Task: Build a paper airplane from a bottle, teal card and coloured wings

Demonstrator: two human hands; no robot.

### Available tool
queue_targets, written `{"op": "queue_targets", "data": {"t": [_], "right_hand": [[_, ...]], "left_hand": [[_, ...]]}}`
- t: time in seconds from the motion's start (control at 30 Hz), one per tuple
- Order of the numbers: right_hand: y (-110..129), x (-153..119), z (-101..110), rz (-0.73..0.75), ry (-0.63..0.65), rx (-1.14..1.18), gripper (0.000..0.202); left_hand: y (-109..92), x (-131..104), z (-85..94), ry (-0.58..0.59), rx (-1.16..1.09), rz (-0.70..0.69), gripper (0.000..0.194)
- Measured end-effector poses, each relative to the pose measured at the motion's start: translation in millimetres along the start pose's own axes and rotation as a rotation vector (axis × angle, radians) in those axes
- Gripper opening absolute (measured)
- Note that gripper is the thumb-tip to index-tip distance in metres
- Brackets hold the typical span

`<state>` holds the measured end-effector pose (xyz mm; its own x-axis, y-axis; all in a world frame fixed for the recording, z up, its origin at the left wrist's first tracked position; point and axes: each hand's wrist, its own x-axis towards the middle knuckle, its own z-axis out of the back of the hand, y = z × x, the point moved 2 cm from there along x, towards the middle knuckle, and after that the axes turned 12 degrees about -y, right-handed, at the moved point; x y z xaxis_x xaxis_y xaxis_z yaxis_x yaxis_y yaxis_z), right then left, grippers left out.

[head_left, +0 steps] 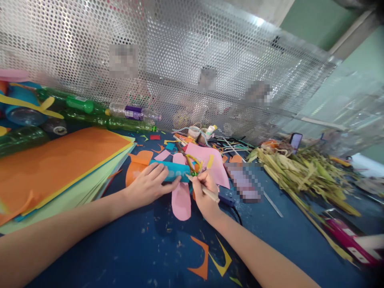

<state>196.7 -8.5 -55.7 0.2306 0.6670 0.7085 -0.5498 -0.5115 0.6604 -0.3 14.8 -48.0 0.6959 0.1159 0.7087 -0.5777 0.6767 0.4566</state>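
Observation:
A craft bottle wrapped in blue paper point(172, 170) lies sideways near the middle of the table. A pink rounded paper strip point(181, 204) sticks out across it, and orange paper point(132, 173) sits at its left end. Over the blue paper rests my left hand point(151, 182), its fingers closed round the bottle from above. My right hand point(206, 192) pinches a light-coloured pen point(212, 195), whose tip points at the blue paper near the bottle's green cap end point(194, 174).
Orange and other coloured sheets point(75, 160) are stacked at left, with plastic bottles point(132, 113) behind. Paper scraps point(202, 258) lie in front. Dry husks point(288, 172) and a magenta object point(348, 236) are at right. A perforated metal screen point(168, 52) stands behind.

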Motion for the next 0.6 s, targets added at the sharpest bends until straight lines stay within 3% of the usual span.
{"op": "queue_targets", "data": {"t": [0.6], "right_hand": [[-1.9,-0.3,-0.6,-0.014,0.011,0.001,0.022]], "left_hand": [[-0.7,-0.6,-0.3,0.042,0.066,-0.031,0.042]]}}
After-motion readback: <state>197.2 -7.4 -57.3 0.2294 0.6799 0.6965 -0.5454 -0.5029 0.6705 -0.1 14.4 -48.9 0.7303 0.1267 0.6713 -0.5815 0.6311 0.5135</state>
